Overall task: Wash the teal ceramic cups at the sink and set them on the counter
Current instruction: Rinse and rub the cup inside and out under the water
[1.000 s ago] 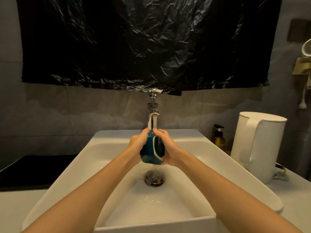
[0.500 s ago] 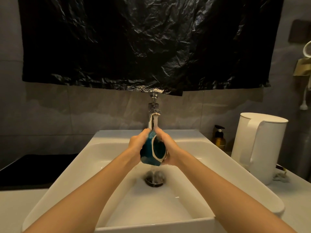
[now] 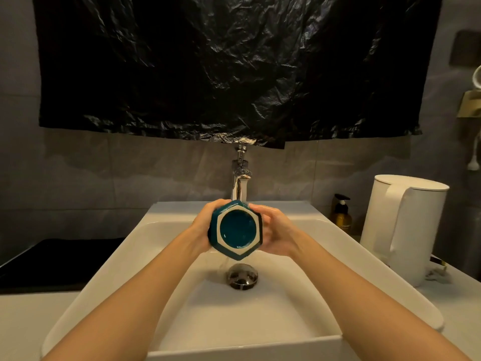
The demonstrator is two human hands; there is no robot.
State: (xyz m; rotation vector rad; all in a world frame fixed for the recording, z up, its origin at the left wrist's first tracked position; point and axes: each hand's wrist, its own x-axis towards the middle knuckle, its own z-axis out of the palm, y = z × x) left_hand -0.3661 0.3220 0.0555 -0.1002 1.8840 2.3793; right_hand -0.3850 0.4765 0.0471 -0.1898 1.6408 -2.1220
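We look through one wide-angle head camera, facing forward and down. The left grip (image 3: 205, 226) and right grip (image 3: 277, 237), both on the teal cup (image 3: 237, 228), sit close at mid-frame, sink (image 3: 312, 285) beneath them, wall (image 3: 104, 165) beyond.

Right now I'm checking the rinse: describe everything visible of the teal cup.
The teal cup is glazed ceramic, hexagonal, its cream-rimmed face with a round teal hollow turned toward the camera. It is tipped on its side below the tap, above the drain. The left hand and right hand grip its two sides; water trickles off underneath.
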